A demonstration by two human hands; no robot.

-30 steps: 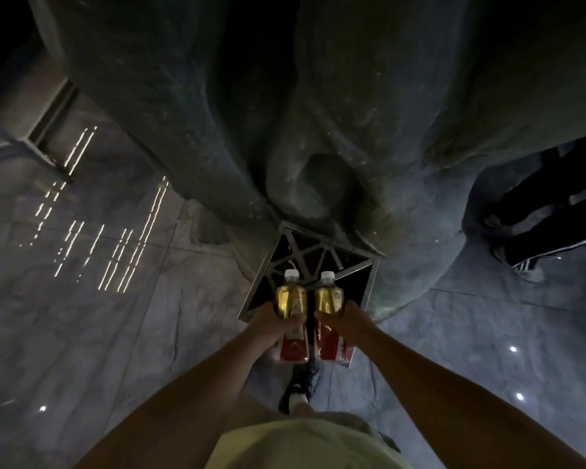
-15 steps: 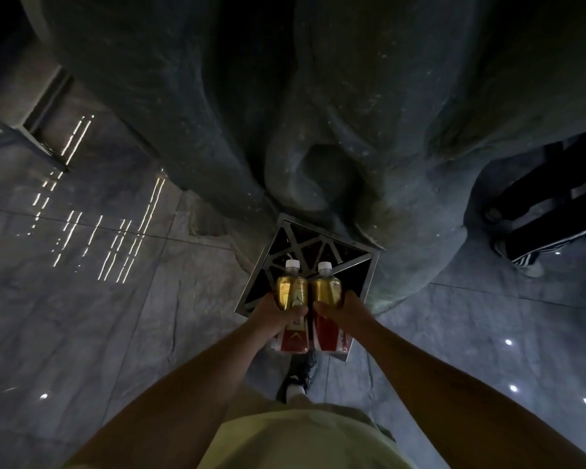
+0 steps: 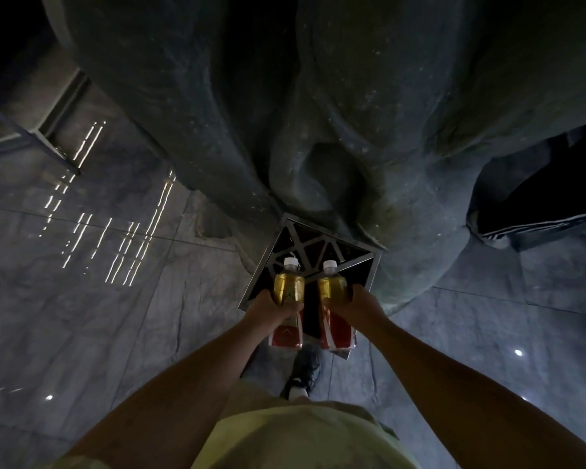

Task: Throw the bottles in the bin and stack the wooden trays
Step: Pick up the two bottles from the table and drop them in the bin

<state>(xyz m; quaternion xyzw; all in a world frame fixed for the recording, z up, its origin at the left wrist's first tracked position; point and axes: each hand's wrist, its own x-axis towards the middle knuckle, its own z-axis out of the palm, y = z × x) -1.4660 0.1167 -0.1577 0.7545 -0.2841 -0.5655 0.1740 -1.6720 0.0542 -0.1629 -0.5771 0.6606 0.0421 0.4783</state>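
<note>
I hold two plastic bottles side by side, each with a white cap, amber liquid and a red label. My left hand (image 3: 268, 307) grips the left bottle (image 3: 289, 288) around its middle. My right hand (image 3: 358, 304) grips the right bottle (image 3: 332, 288) the same way. Both bottles hang directly above the square metal bin (image 3: 322, 236), whose top has a silver frame with crossed bars over dark openings. No wooden trays are in view.
A huge dark rock-like sculpture (image 3: 318, 113) rises right behind the bin. The floor is glossy grey marble (image 3: 99, 316) with light reflections. Another person's legs in dark striped trousers (image 3: 538, 201) stand at the right. My own shoe (image 3: 303, 370) is below the bottles.
I have stepped closer to the bin. The bottles have moved slightly forward over its top, and they stay gripped in both hands.
</note>
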